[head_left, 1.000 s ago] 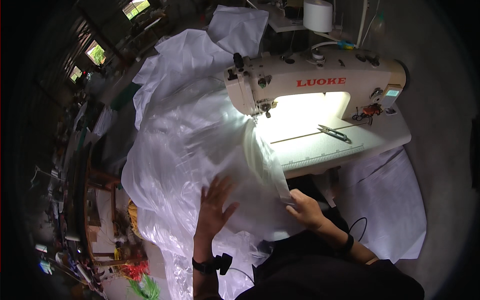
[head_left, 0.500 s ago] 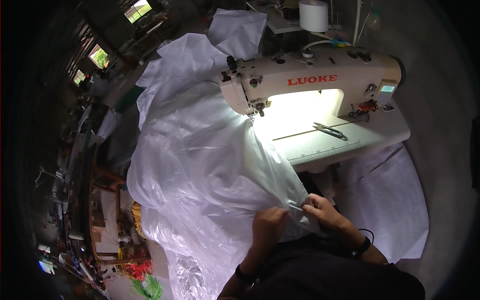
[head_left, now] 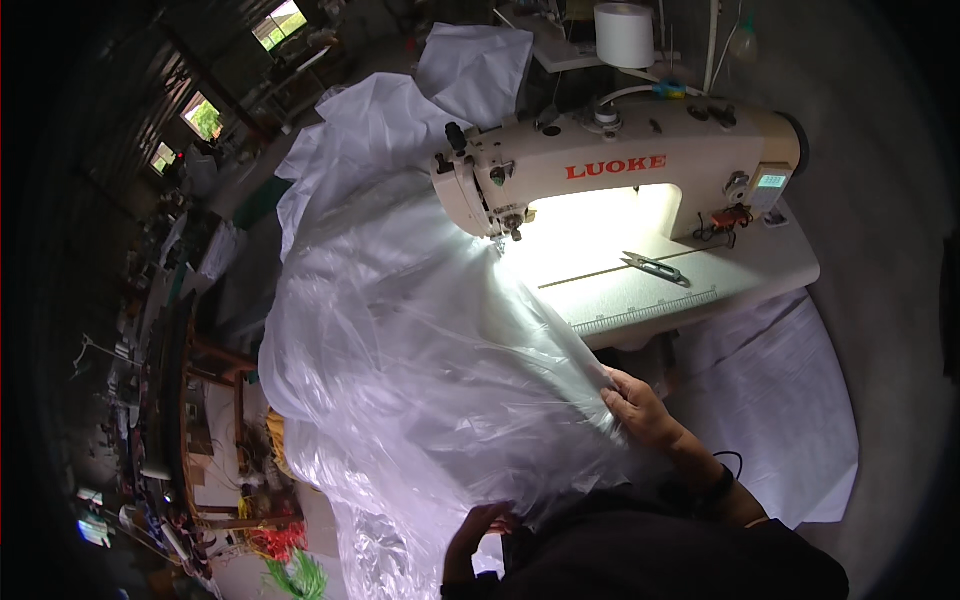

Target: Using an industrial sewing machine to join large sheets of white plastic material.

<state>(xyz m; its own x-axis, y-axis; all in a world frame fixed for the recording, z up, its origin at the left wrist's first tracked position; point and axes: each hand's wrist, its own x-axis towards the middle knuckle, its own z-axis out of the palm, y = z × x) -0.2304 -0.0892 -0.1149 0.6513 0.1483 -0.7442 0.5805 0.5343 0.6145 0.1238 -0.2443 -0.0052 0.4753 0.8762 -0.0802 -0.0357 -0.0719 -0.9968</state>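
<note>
A large sheet of thin, whitish translucent plastic (head_left: 400,330) spreads in loose folds to the left of a sewing machine (head_left: 620,165). Its right edge runs under the lit needle area. My right hand (head_left: 640,408) pinches that edge just below the machine bed's front corner. Low in the picture, close to my body, my left hand (head_left: 485,522) is against the lower part of the sheet; its fingers are mostly hidden, so their grip does not show. Thread snips (head_left: 656,269) lie on the machine bed, out of both hands.
A white thread cone (head_left: 624,36) stands behind the machine. More white sheeting (head_left: 775,400) hangs at the lower right of the bed. Off to the left is a wooden frame (head_left: 240,420), with red strands (head_left: 280,540) and green strands (head_left: 298,577) on the floor nearby.
My left hand has moved down and left, away from the sheet's edge near my right hand. My right hand has shifted slightly up along the edge, still pinching it.
</note>
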